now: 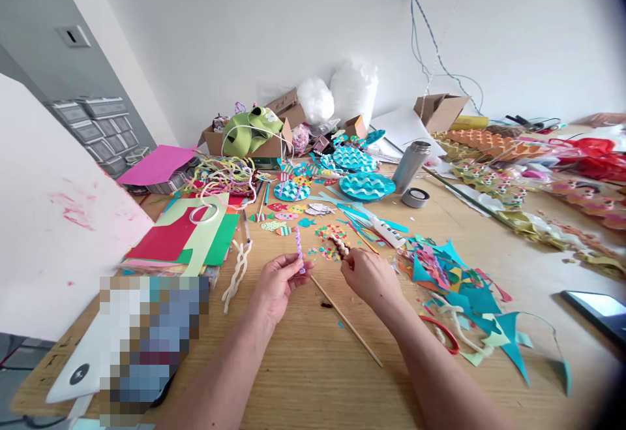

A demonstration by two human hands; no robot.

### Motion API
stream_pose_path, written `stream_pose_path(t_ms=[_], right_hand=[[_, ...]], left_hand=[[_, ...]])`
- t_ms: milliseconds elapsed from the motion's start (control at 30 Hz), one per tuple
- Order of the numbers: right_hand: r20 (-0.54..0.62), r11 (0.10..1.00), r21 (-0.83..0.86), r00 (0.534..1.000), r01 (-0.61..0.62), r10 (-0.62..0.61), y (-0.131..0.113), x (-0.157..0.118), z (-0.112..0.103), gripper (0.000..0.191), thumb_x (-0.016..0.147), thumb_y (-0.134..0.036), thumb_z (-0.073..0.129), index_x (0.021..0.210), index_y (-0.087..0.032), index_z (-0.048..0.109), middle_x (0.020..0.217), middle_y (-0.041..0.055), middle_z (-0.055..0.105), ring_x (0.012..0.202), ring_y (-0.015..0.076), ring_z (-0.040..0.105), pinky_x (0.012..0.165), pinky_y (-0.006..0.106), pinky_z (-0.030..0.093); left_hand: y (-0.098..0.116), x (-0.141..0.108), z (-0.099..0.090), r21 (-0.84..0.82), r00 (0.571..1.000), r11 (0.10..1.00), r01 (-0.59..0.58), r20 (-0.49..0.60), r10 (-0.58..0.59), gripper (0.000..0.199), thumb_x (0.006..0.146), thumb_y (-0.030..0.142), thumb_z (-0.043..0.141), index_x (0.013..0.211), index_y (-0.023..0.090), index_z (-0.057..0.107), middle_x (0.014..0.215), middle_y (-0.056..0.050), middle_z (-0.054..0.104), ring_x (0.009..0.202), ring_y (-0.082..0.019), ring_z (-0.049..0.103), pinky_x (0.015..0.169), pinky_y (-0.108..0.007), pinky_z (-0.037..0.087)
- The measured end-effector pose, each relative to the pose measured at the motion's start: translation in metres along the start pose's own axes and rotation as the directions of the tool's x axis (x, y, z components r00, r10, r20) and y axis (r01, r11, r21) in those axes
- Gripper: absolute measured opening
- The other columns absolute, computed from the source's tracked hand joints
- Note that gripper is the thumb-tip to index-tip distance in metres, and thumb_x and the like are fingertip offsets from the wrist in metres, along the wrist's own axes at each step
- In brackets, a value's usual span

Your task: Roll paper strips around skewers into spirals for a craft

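My left hand is closed on a purple twisted strip, which stands up from between thumb and fingers. A short brown-and-white twisted cord sticks out of my right hand, whose fingers are curled round its near end. Between the hands a thin wooden stick lies slanting on the table, its upper end close to my left fingers. Beyond the hands is a scatter of colourful paper dots. Braided white cords lie left of my left hand.
Paper fish and blue wavy discs lie farther back. At right are a white glue tube, blue paper scraps, a steel flask and a phone. Coloured sheets are stacked left.
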State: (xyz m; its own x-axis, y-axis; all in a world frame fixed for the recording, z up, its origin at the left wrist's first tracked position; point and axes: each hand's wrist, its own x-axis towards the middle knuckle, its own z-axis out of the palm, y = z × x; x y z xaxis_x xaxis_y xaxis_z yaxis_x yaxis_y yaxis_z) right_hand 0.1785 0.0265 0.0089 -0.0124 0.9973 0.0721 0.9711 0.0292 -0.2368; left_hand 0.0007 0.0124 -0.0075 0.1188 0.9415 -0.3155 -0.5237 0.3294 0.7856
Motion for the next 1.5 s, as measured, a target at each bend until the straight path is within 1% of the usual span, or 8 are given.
stream_pose_path(t_ms=[133,267,433,867,1133,1300,1400,1500], right_hand=[[-0.007,0.83,0.542,0.988,0.133,-0.154,-0.015,-0.006,0.002,0.021,0.079,-0.028,0.046,0.066,-0.017,0.058,0.058,0.0008,0.06,0.052,0.0124,0.053,0.049,0.021,0.035],[0.042,0.593,0.802,0.985,0.065,-0.166,-0.025,-0.01,0.009,0.023,0.078,-0.034,0.051,0.065,-0.016,0.056,0.057,-0.0007,0.055,0.048,0.0107,0.05,0.045,0.021,0.037],[0.089,0.476,0.879,0.987,-0.014,-0.135,-0.025,-0.01,0.014,0.025,0.076,-0.04,0.055,0.067,-0.017,0.056,0.053,-0.0021,0.054,0.043,0.0097,0.047,0.041,0.021,0.037],[0.098,0.459,0.888,0.985,-0.022,-0.142,-0.025,-0.01,0.012,0.027,0.075,-0.041,0.055,0.068,-0.016,0.059,0.053,-0.0023,0.053,0.043,0.0093,0.045,0.042,0.021,0.035],[0.058,0.584,0.811,0.989,0.034,-0.139,-0.025,-0.01,0.011,0.025,0.079,-0.036,0.049,0.07,-0.016,0.06,0.056,0.0005,0.057,0.047,0.0108,0.048,0.044,0.021,0.037],[-0.087,0.965,0.26,0.996,0.045,-0.023,-0.012,-0.007,0.011,0.023,0.082,-0.028,0.045,0.068,-0.017,0.059,0.071,0.0062,0.065,0.063,0.016,0.059,0.054,0.023,0.036],[-0.001,0.999,-0.032,1.0,-0.007,0.007,-0.002,-0.003,0.011,0.021,0.081,-0.023,0.044,0.07,-0.016,0.061,0.08,0.0108,0.067,0.07,0.0204,0.062,0.055,0.025,0.035],[-0.043,1.0,0.008,0.999,0.004,-0.004,0.001,0.0,0.009,0.02,0.081,-0.023,0.044,0.073,-0.016,0.061,0.082,0.0108,0.066,0.072,0.0211,0.061,0.056,0.026,0.035]], left_hand=[[-0.004,0.001,0.001,-0.01,1.0,1.0,0.016,0.002,-0.016,0.019,0.062,0.013,0.071,0.08,0.01,0.064,0.079,-0.01,0.069,0.07,-0.015,0.064,0.067,-0.025,0.051],[-0.007,0.0,0.003,-0.03,1.0,0.999,0.014,0.015,-0.014,0.02,0.059,0.012,0.074,0.076,0.01,0.064,0.075,-0.006,0.068,0.069,-0.014,0.063,0.069,-0.028,0.052],[-0.007,-0.002,0.006,-0.017,0.999,0.999,0.03,0.035,-0.029,0.022,0.058,0.014,0.075,0.076,0.01,0.063,0.076,-0.006,0.067,0.07,-0.015,0.063,0.07,-0.031,0.052],[-0.009,-0.002,0.006,-0.012,0.998,0.999,0.047,0.05,-0.046,0.021,0.061,0.016,0.074,0.078,0.009,0.064,0.079,-0.009,0.068,0.071,-0.017,0.064,0.07,-0.03,0.052],[-0.008,-0.003,0.006,-0.013,0.997,0.999,0.052,0.055,-0.051,0.021,0.061,0.015,0.074,0.079,0.01,0.063,0.08,-0.009,0.069,0.072,-0.017,0.065,0.071,-0.031,0.052],[-0.008,-0.003,0.007,-0.004,0.998,0.999,0.054,0.03,-0.054,0.023,0.061,0.016,0.074,0.079,0.01,0.062,0.083,-0.012,0.069,0.072,-0.019,0.066,0.071,-0.031,0.051],[-0.008,-0.004,0.007,0.023,0.999,0.999,0.03,0.019,-0.031,0.022,0.06,0.017,0.074,0.078,0.01,0.063,0.079,-0.011,0.069,0.068,-0.017,0.065,0.068,-0.03,0.051],[-0.007,-0.004,0.006,0.047,0.998,0.998,0.03,0.049,-0.032,0.022,0.061,0.018,0.073,0.079,0.009,0.064,0.075,-0.01,0.069,0.063,-0.015,0.063,0.063,-0.027,0.05]])
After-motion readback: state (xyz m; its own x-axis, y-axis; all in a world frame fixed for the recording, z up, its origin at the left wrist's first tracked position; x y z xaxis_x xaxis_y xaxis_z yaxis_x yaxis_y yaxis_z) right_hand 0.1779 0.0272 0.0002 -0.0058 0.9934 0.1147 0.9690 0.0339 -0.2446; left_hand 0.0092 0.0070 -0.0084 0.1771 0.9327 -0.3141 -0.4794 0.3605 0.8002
